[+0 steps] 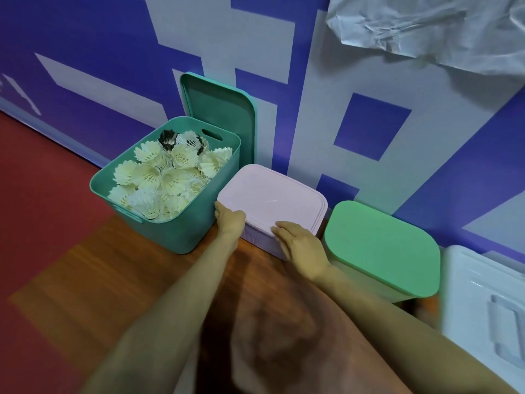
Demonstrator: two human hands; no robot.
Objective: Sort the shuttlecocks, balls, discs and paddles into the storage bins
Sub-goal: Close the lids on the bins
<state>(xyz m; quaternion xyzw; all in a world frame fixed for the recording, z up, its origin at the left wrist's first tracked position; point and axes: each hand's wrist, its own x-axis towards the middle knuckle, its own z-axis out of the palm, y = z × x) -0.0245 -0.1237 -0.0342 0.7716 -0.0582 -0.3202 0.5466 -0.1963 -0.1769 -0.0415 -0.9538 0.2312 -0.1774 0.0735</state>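
A teal bin (199, 223) stands open by the wall, filled with several white shuttlecocks (164, 177). Its teal lid (221, 109) leans upright on the wall behind it. Right of it sits a pink bin (261, 244) with its pink lid (272, 194) on. My left hand (230, 220) grips the lid's front left corner, fingers curled over the edge. My right hand (298, 243) rests on the lid's front edge with its fingers fairly straight; its thumb is hidden.
A pale bin with a green lid (380, 248) sits right of the pink one. A white container (483, 294) is at the far right edge. Crumpled plastic sheet (426, 27) hangs on the blue and white wall. The floor is wood and red.
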